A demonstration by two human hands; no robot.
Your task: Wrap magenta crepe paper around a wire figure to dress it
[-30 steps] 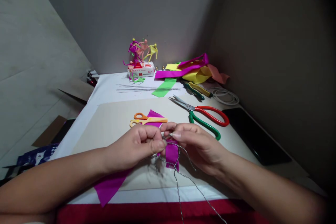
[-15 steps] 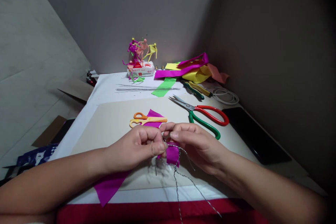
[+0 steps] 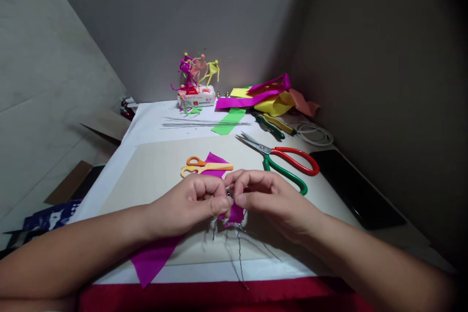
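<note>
Well, on the counter point(image 3: 146, 124), a pale board point(image 3: 153, 180) lies under my left hand point(image 3: 186, 200) and right hand point(image 3: 272, 200), both clenched, pinching a twisted wire point(image 3: 239, 253) between their fingertips. The wire's long axis falls toward six o'clock, its loose end trailing past the board. A magenta crepe paper scrap point(image 3: 236, 215) sits on it just below the pinch, nearer my right thumb; a wider magenta strip point(image 3: 153, 258) lies at seven o'clock.

Dim overall; soft glow on back wall point(image 3: 215, 34); right wall point(image 3: 380, 107) falls dark; edges stretched, wide-angle.
</note>
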